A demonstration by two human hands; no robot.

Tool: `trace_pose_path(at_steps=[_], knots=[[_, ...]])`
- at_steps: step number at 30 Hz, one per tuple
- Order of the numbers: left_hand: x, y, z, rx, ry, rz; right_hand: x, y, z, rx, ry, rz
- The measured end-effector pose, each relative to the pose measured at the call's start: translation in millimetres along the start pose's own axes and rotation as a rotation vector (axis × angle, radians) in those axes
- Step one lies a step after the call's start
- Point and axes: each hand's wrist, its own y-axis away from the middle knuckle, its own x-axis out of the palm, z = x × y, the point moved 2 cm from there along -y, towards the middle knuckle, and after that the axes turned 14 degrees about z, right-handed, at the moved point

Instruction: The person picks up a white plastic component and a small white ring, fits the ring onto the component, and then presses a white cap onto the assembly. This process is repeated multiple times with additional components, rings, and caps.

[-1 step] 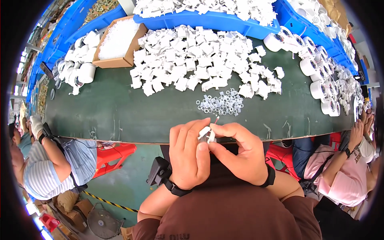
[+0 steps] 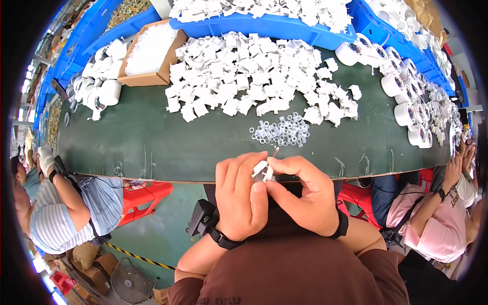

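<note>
Two-hand fine work on a small white part (image 2: pixel 260 166) at the near edge of the green table (image 2: pixel 152 122).
From my head feed I read this as a fitting step: left hand (image 2: pixel 239 195) closed on the part's left side, right hand (image 2: pixel 307 190) pinching its right side, thumb and forefinger. Part sits tilted between both sets of fingertips, partly covered; thin reddish wire (image 2: pixel 275 151) pokes out above. Can't tell what's seated. I judge the next move calls for a firm left hold, light right pressure. Ring pile (image 2: pixel 282 129) lies beyond, apart from both hands.
</note>
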Motion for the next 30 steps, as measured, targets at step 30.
trace_pose_path(at_steps=[30], knots=[[-2,-6,-2,0.128,-0.114,0.07,-68,-9,-10,0.057,0.747,-0.265]])
